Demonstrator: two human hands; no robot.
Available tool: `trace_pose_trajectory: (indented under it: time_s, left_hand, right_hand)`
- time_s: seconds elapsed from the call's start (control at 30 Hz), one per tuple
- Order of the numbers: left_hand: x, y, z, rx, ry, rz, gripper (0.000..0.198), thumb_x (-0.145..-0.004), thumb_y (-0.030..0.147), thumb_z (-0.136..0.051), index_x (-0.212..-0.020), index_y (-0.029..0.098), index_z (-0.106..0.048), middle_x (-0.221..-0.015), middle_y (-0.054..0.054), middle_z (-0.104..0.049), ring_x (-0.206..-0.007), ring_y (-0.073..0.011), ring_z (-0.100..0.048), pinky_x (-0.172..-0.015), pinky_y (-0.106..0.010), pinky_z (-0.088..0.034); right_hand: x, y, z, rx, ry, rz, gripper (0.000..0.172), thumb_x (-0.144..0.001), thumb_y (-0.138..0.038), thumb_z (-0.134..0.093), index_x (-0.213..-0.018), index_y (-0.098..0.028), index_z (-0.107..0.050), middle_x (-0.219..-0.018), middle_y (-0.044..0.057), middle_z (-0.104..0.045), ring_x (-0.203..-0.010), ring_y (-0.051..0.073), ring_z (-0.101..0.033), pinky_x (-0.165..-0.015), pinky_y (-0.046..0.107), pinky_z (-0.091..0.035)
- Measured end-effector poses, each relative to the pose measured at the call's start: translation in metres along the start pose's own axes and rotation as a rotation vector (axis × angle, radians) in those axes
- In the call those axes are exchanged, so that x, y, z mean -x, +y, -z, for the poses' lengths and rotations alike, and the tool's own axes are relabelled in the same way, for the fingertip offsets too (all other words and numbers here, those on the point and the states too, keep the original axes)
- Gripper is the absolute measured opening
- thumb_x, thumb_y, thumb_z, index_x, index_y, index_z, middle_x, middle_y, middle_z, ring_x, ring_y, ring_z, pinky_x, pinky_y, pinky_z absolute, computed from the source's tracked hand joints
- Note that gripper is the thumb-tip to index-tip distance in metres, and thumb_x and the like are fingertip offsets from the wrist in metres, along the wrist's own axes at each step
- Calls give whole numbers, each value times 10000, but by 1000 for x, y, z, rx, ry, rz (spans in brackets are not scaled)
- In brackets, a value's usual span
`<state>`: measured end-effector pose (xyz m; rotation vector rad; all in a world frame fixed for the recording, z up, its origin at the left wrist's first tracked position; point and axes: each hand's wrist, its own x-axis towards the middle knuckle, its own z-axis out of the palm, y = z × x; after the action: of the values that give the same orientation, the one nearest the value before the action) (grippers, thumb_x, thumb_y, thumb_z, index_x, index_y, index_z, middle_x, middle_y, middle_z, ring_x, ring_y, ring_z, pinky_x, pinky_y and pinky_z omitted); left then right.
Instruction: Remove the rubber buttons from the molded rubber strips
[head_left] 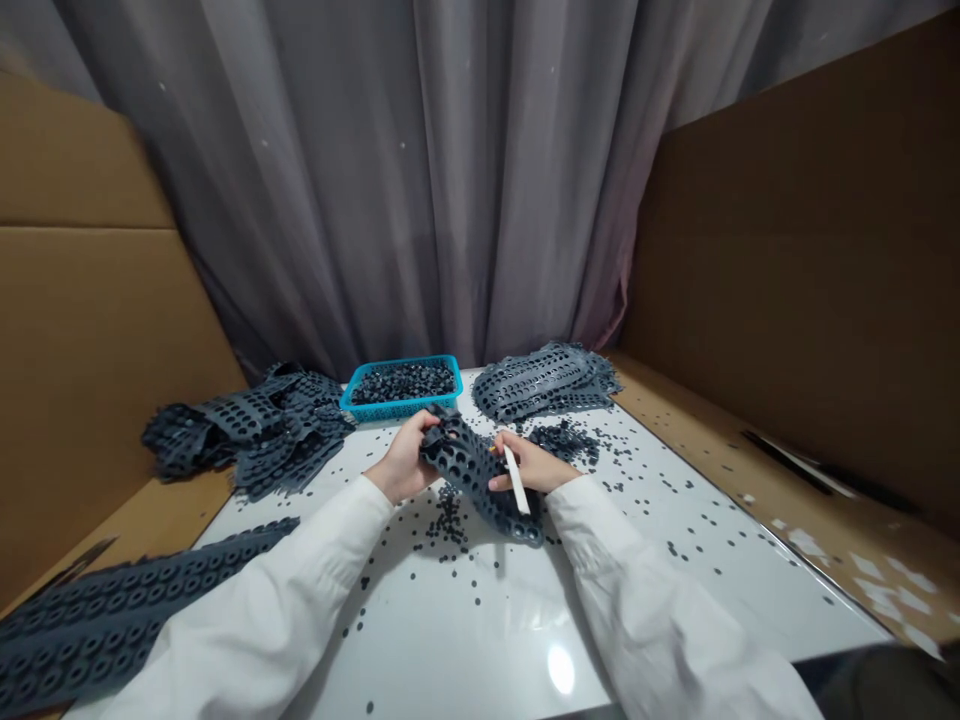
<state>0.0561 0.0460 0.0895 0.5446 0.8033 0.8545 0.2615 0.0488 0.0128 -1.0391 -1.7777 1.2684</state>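
The left hand [405, 460] is closed around the upper edge of a dark grey perforated rubber sheet [469, 490], its fingers curled over the holes and holding the sheet up off the table. The right hand [529, 462] pinches a slim white stick [516, 480] and brings it against the sheet's face, so the work in hand is on this one sheet, held between both hands. Below them lies a scatter of small black rubber pellets [448, 525], with a second small heap [562, 442] just beyond the right hand. A bright blue plastic basket [390, 408] ahead holds more pellets [403, 382]. Piles of grey sheets lie to the left [255, 430] and right [544, 380], and a long strip [112, 620] rests beneath the left white sleeve [255, 600]. The glossy white table [480, 620] stands between brown cardboard panels [795, 220] before a grey curtain [405, 180].
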Motion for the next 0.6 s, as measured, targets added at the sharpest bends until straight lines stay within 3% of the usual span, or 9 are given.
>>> trace_pose_trajectory:
  time_s: [0.13, 0.3, 0.43, 0.53, 0.6]
  left_hand:
    - [5, 10, -5, -64, -34, -134, 200, -757, 310, -577, -633, 158, -543, -569, -14, -613, -547, -156, -609, -561, -254, -508]
    - [16, 29, 19, -246, -14, -226, 52, -752, 166, -627, -717, 133, -608, -644, -35, -660, -583, -144, -623, -607, -251, -515]
    - [24, 34, 51, -393, 25, -207, 141, -690, 127, -698, -819, 139, -642, -732, -57, -686, -641, -191, -639, -591, -292, -515]
    - [26, 28, 70, -480, 63, -234, 186, -639, 141, -748, -802, 151, -658, -726, -38, -684, -655, -186, -628, -548, -237, -483]
    - [24, 21, 78, -509, 84, -258, 181, -668, 230, -741, -819, 169, -661, -737, -26, -681, -643, -169, -616, -514, -213, -458]
  right_hand:
    - [2, -8, 5, 47, -32, -6, 500, -501, -287, -779, -705, -220, -328, -642, -84, -390, -613, 111, -400, -576, 235, -328]
    - [19, -16, 38, -15, -46, -69, 463, -499, -281, -773, -707, -215, -365, -675, -71, -414, -645, 124, -425, -588, 238, -318]
    - [28, -15, 50, -133, 218, -181, 447, -536, -301, -758, -708, -221, -353, -622, -80, -384, -549, 101, -387, -516, 224, -288]
    - [26, -16, 47, -141, 389, -108, 466, -566, -350, -754, -673, -219, -320, -582, -85, -314, -508, 86, -327, -486, 218, -271]
    - [24, -18, 44, -174, 405, -21, 468, -595, -407, -735, -666, -218, -312, -586, -79, -313, -519, 91, -341, -495, 223, -300]
